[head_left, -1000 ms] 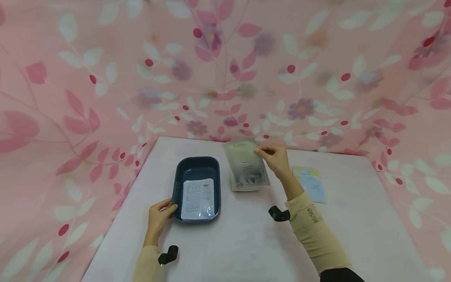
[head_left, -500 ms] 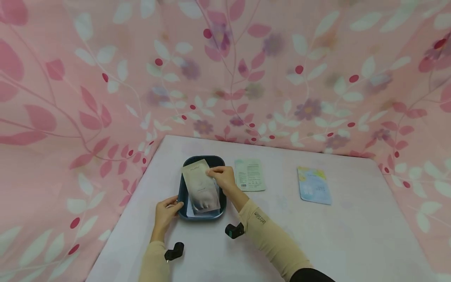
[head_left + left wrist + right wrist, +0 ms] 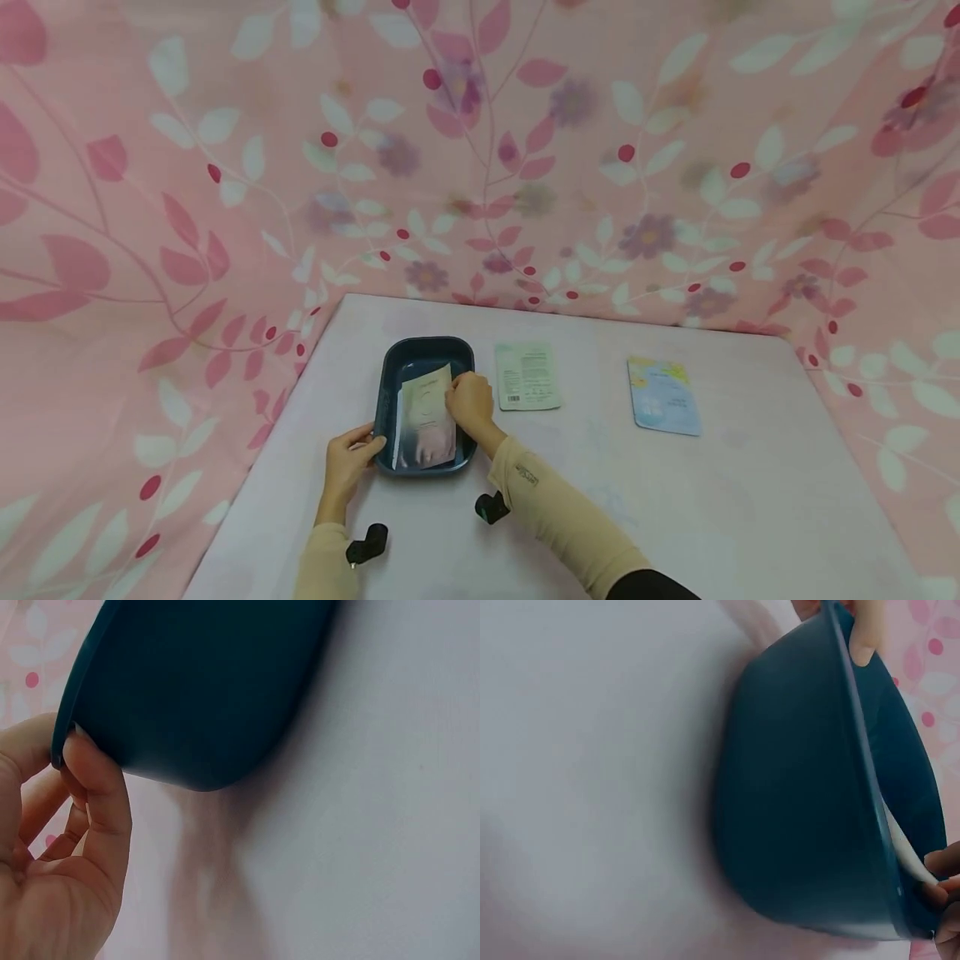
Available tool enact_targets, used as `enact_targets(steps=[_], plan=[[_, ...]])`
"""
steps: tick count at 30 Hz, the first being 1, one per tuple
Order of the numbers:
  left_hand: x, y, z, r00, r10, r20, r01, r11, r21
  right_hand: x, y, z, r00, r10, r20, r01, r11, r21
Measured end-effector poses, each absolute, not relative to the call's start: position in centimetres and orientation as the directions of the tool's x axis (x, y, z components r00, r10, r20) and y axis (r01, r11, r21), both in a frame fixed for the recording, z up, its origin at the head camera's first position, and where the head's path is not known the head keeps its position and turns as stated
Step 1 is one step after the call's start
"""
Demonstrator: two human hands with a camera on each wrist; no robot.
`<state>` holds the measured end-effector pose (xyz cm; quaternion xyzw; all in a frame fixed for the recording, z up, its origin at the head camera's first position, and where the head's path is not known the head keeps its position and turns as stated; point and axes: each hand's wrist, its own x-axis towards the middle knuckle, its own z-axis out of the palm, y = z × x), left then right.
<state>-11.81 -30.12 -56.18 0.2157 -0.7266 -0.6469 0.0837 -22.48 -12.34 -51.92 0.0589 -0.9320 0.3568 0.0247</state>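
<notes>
A dark blue rectangular basin [image 3: 389,392] stands on the left part of the table. My left hand [image 3: 347,467] pinches its near left rim between thumb and fingers; the left wrist view shows the thumb and fingers on either side of the rim [image 3: 69,705]. Inside the basin, a beige-to-grey face mask packet [image 3: 429,421] lies over a white packet [image 3: 397,425], of which only an edge shows. My right hand [image 3: 472,407] reaches over the right rim and pinches the beige packet's right edge. In the right wrist view a pale packet edge [image 3: 904,844] sits between its fingers.
A pale green packet [image 3: 527,377] lies face down just right of the basin. Farther right lies a blue and yellow packet [image 3: 663,396]. The white-covered table [image 3: 585,508] meets a pink floral curtain [image 3: 480,167] behind and at the sides.
My right hand has carried the beige packet left from above the green packet and lowered it into the basin. The left hand keeps hold of the rim.
</notes>
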Motion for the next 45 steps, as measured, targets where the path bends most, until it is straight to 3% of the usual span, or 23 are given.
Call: enact_targets(steps=[8, 15, 19, 23, 27, 38, 45], plan=[[-12.0, -30.2, -56.4, -0.892, -0.416, -0.177, -0.233, 0.088, 0.968, -23.4, -8.4, -51.1, -0.968, -0.160, 0.193, -0.251, 0.657, -0.711], [-11.8, -30.3, -56.0, -0.886, -0.424, -0.187, -0.250, 0.098, 0.963, -26.9, 2.1, -51.7, -0.962, -0.037, 0.271, -0.227, 0.662, -0.715], [-11.5, -30.5, -55.9, -0.885, -0.430, -0.179, -0.252, 0.118, 0.960, -28.5, 9.9, -53.1, -0.968, 0.096, 0.232, -0.095, 0.715, -0.693], [-11.1, -30.9, -56.0, -0.883, -0.433, -0.182, -0.262, 0.133, 0.956, -29.0, 16.7, -54.3, -0.966, 0.255, 0.040, 0.171, 0.749, -0.640], [-10.8, -31.1, -55.9, -0.878, -0.438, -0.193, -0.278, 0.138, 0.951, -28.6, 20.6, -54.9, -0.921, 0.367, -0.128, 0.376, 0.757, -0.535], [-11.2, -30.6, -56.1, -0.886, -0.420, -0.196, -0.262, 0.106, 0.959, -27.8, 23.1, -55.8, -0.873, 0.410, -0.264, 0.488, 0.722, -0.490], [-11.8, -30.2, -56.2, -0.895, -0.406, -0.184, -0.255, 0.126, 0.959, -27.8, 23.5, -56.3, -0.837, 0.478, -0.268, 0.536, 0.615, -0.578]])
